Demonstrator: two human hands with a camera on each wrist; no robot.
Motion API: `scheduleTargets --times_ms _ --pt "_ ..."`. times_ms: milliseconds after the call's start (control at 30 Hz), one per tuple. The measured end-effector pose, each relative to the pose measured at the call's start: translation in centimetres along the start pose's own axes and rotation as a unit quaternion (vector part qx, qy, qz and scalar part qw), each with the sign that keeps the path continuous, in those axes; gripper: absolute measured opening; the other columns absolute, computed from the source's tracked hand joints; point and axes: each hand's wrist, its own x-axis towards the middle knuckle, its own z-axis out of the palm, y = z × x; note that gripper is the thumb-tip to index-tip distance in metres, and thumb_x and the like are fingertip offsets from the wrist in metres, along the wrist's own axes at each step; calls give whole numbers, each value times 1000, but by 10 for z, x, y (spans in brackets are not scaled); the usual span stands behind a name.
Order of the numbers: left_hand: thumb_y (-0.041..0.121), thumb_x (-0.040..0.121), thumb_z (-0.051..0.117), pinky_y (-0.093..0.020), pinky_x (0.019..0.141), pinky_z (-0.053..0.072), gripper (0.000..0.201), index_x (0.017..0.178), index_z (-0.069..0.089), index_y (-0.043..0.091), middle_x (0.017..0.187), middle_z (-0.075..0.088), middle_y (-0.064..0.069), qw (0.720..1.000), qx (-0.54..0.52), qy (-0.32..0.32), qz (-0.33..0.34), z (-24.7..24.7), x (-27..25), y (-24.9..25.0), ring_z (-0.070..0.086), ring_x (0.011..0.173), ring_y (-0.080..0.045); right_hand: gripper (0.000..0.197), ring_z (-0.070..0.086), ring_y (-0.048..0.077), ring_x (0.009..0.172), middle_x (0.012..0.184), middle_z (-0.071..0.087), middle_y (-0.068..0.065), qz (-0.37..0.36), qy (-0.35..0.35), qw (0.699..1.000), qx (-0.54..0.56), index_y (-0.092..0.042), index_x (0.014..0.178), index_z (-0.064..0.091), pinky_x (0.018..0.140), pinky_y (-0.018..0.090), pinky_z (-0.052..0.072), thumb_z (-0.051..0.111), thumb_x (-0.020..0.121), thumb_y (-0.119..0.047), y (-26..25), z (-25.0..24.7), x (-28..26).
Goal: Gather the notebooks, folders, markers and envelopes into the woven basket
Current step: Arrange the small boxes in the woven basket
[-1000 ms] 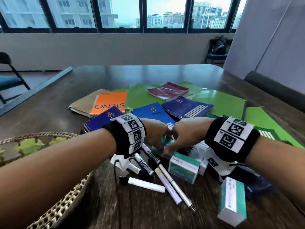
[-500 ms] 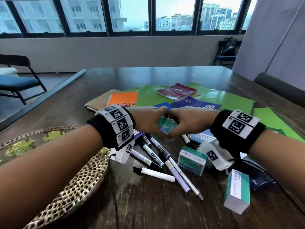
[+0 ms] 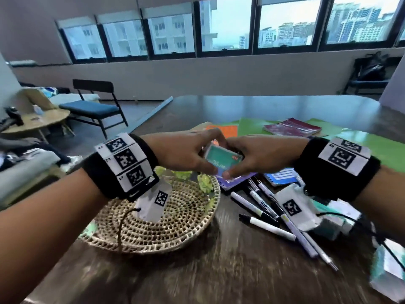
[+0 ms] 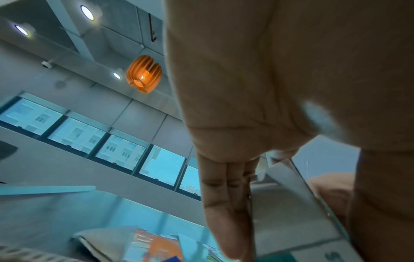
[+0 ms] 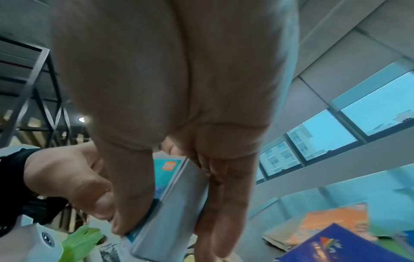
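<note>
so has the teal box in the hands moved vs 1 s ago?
Yes. The teal box has gone left from above the markers, now at the woven basket far rim.

woven basket [image 3: 153, 227] open from above, markers [image 3: 269, 207] – notebooks [image 3: 291, 128] crowding its right

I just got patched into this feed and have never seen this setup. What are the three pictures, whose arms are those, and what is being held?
No machine here: a person wears a head camera and one camera on each wrist, under the black tagged bands. The wide picture is the head view; the two close pictures look along each palm. The left hand and right hand together hold a teal-and-white box, fingers gripping its sides, above the far edge of the woven basket. On the dark table lie markers, notebooks, green folders and more teal boxes.
</note>
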Motion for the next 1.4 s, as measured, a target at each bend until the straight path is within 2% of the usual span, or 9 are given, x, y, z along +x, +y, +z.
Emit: scheduleTargets --times_ms 200,300,433,633,833,1100,1167,1267,1400 --pt "45 81 75 -31 80 51 48 117 46 30 104 62 11 996 49 -14 -79 0 -61 -45 62 90 -9 39 67 21 85 95 70 2 -34 -23 997 -58 -16 108 59 71 29 49 81 81 -33 -53 29 45" --pt "42 81 77 -22 71 44 46 116 52 26 99 60 14 990 74 -28 -115 3 -79 -61 58 87 -7 31 59 16 74 83 62 -4 -48 -36 992 -108 -25 90 53 60 25 42 81 80 -36 -78 43 64" --pt "47 77 79 -27 75 45 46 111 54 28 98 63 13 981 96 -83 -145 7 -93 -77 59 86 -9 41 65 22 82 95 69 2 -56 -83 983 -153 -16 110 61 68 30 50 79 80 -38 -98 68 85" --pt "44 82 76 -27 87 47 53 128 54 28 114 64 8 970 121 -154 -142 28 -101 -96 59 98 -12 41 72 23 80 93 75 4 -25 -139 975 -174 -15 109 69 74 34 60 78 79 -42 -112 104 112" --pt "56 78 74 -34 92 51 60 129 56 29 110 67 10 962 128 -169 -172 37 -112 -115 62 97 -13 36 56 23 71 76 60 -1 -46 -96 968 -228 -9 94 61 55 26 37 76 83 -40 -132 116 120" --pt "42 85 74 -35 99 46 52 130 52 27 123 63 7 973 60 -159 -158 31 -130 -116 59 109 -14 31 56 22 82 77 54 -5 -58 -131 947 -286 -20 77 53 68 28 38 75 86 -41 -146 124 120" --pt "39 84 76 -34 96 48 50 127 53 28 118 63 9 972 71 -159 -160 30 -129 -117 60 106 -13 27 54 19 80 82 56 -6 -69 -134 947 -283 -19 96 64 68 26 37 73 88 -43 -147 121 117" --pt "34 80 79 -38 92 51 46 117 53 26 110 62 8 965 107 -162 -176 28 -132 -124 59 100 -13 48 57 17 80 91 61 -3 -62 -139 945 -290 -13 119 62 56 24 36 67 90 -51 -145 117 106" --pt "32 80 76 -41 89 52 42 112 50 27 109 60 5 949 157 -188 -198 25 -133 -132 58 98 -16 58 64 26 101 110 69 5 -41 -151 943 -294 -11 126 62 89 37 54 58 93 -59 -132 109 90"
